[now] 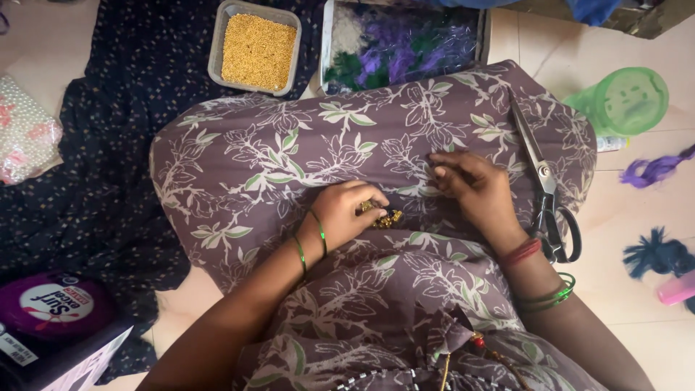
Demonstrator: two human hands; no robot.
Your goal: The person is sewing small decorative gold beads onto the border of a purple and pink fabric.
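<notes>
Though tiny, light and apt to scatter, gold bead cluster (pixel 384 216) pinched in left hand (pixel 346 211); right hand (pixel 470 181) loosely curled, empty; best gripped by fingertips.

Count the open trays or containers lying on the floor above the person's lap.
2. A grey tray of small golden beads lies upper centre-left. A second tray with purple and green fluff lies just right of it; its top edge is cut off, so others may lie beyond the frame.
</notes>
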